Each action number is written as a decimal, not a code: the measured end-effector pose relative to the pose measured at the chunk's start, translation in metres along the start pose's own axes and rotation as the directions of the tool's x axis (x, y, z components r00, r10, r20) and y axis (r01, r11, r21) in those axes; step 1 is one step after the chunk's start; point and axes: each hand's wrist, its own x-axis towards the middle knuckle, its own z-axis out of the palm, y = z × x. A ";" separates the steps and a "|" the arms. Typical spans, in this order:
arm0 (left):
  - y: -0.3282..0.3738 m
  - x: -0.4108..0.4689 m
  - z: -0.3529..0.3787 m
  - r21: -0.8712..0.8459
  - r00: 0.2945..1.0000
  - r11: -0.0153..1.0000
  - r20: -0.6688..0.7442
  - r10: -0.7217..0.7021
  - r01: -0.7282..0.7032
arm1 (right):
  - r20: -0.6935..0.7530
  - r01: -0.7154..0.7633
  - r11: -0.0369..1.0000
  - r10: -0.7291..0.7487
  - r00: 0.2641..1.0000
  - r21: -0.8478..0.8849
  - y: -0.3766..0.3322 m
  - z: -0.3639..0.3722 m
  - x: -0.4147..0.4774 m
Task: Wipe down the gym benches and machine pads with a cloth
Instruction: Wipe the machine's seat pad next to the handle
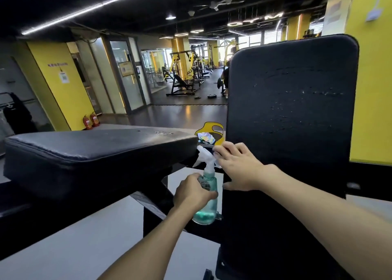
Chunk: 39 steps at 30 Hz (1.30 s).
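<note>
Left grip (194, 192) clasps a teal spray bottle (209, 205) and grey cloth (204, 184), while right grip (237, 167), fingers spread, rests at one o'clock on the droplet-flecked upright pad (292, 93).

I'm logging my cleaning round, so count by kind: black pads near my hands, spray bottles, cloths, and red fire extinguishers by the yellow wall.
2 black pads: flat pad, upright pad
1 spray bottle
1 cloth, with the bottle in the left hand
2 fire extinguishers
Total: 6
</note>
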 end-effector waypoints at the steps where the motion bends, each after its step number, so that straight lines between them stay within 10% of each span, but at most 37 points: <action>1: -0.004 0.003 0.006 0.003 1.000 1.000 0.013 -0.013 0.013 | 0.019 0.010 0.998 -0.008 1.000 -0.064 -0.002 0.005 0.001; 23: -0.014 0.022 0.038 -0.144 0.992 0.985 0.089 -0.085 0.098 | 0.006 -0.023 0.991 0.024 1.000 -0.132 -0.007 0.009 0.005; 30: -0.002 0.001 0.004 -0.317 0.999 0.948 0.043 0.004 0.010 | 0.017 -0.098 0.984 0.096 0.995 0.150 -0.016 -0.002 0.007; 32: 0.010 -0.002 -0.010 -0.519 0.999 0.854 0.045 0.004 0.020 | 0.048 -0.178 0.839 0.179 0.983 0.515 -0.026 -0.012 0.003; 35: 0.033 -0.010 -0.031 -0.805 0.984 0.575 0.177 -0.001 0.145 | 0.094 -0.143 0.359 0.151 0.984 0.922 -0.044 -0.032 -0.012; 39: 0.057 -0.020 -0.051 -0.879 0.966 0.425 0.256 0.043 0.214 | -0.044 -0.013 0.304 0.180 0.983 0.953 -0.055 -0.052 -0.017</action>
